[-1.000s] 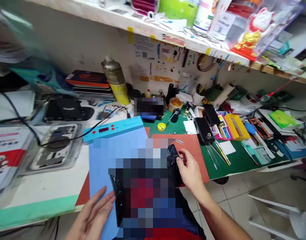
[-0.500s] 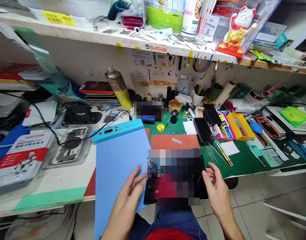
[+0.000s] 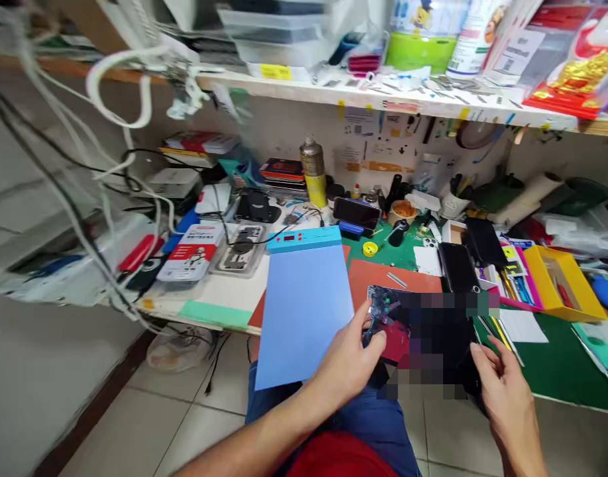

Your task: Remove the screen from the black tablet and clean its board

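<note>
A glossy black tablet-sized panel [image 3: 428,334], partly blurred out, is held up over the bench's front edge and my lap, with red reflections on its face. My left hand [image 3: 348,358] pinches its left edge, thumb on the near face and fingers around the side. At the opposite edge, my right hand [image 3: 507,381] has curled fingers closed on the side. Left of the panel lies a blue pad [image 3: 304,311] with a teal control bar [image 3: 304,240] and red buttons; its near end overhangs the bench. An orange-brown mat [image 3: 363,275] lies behind the panel.
Two dark phones, one of them [image 3: 457,267] nearer, lie right of the mat beside a yellow tray [image 3: 565,285]. Tweezers [image 3: 510,338] rest near my right hand. A spray can [image 3: 312,173] stands at the back. Cables [image 3: 110,265] hang at left; a loaded shelf [image 3: 358,89] runs above.
The view has swung left, so the bench appears shifted right. My left hand's fingers have closed around the panel's left edge, thumb on its face. My right hand stays at the right edge.
</note>
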A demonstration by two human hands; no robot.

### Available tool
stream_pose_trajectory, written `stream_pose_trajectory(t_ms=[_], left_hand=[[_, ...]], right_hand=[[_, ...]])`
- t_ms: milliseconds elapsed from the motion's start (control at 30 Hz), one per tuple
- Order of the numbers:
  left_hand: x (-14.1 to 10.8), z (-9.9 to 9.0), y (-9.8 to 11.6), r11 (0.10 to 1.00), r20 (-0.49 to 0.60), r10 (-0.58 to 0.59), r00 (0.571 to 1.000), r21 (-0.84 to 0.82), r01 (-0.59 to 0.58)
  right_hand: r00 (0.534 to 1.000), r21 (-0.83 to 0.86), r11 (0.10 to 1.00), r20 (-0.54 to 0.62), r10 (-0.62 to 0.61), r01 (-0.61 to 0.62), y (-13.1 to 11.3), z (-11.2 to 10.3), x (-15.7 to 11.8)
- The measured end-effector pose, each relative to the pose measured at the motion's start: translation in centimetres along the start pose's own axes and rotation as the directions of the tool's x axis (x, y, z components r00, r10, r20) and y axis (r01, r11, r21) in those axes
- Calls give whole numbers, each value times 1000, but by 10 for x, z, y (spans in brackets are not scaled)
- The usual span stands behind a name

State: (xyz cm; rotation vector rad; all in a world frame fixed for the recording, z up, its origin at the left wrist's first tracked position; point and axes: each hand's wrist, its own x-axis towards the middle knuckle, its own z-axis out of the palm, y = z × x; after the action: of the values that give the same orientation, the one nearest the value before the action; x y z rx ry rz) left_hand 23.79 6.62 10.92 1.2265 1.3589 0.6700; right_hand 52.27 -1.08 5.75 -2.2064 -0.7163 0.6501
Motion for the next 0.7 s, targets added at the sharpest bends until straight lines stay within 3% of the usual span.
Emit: stream_pose_trajectory(t_ms=[67, 133, 200, 267, 300, 333, 367, 400, 433, 467, 500, 567, 700], left_hand=[[-16, -30, -4, 1000, -98, -2, 995, -10, 1], [-37, -72, -9, 1000, -243, -3, 970, -24, -2], [-60, -120, -16, 998, -380, 16, 925, -50, -38], [-82, -164, -28, 996, -512, 6, 859, -70, -49], [-92, -182, -35, 997, -612, -27, 790, -78, -26], [-100, -197, -43, 996, -687, -52, 725, -87, -11], [-105, -209, -50, 997, -734, -51, 677, -78, -9], [-108, -217, -57, 1000, -756, -8, 655, -19, -9], [-107, -222, -62, 997, -750, 78, 657, 78, -29], [-105, -225, -65, 978, -713, 188, 676, 199, -62], [-99, -226, -66, 943, -649, 295, 701, 318, -103], [-80, -224, -63, 858, -494, 439, 750, 477, -188], [-15, -216, -46, 738, -219, 495, 841, 616, -275]], right_hand=[[999, -112, 994, -40, -5, 1, 1, -4, -4], [992, -240, 970, -104, -72, 45, -7, -8, -17], [964, -291, 942, -155, -218, 166, -29, -9, -36], [899, -253, 892, -137, -416, 375, -65, -4, -57], [844, -211, 835, -72, -532, 508, -87, 3, -65], [756, -161, 744, 22, -654, 649, -111, 12, -71], [631, -128, 618, 164, -758, 776, -137, 24, -74], [507, -132, 494, 347, -789, 859, -164, 40, -74], [433, -117, 429, 451, -780, 895, -191, 59, -71], [391, -112, 392, 511, -766, 913, -218, 81, -67], [369, -128, 362, 559, -743, 923, -243, 104, -60], [386, -204, 334, 607, -695, 920, -289, 155, -47], [506, -372, 342, 638, -581, 863, -347, 248, -32]])
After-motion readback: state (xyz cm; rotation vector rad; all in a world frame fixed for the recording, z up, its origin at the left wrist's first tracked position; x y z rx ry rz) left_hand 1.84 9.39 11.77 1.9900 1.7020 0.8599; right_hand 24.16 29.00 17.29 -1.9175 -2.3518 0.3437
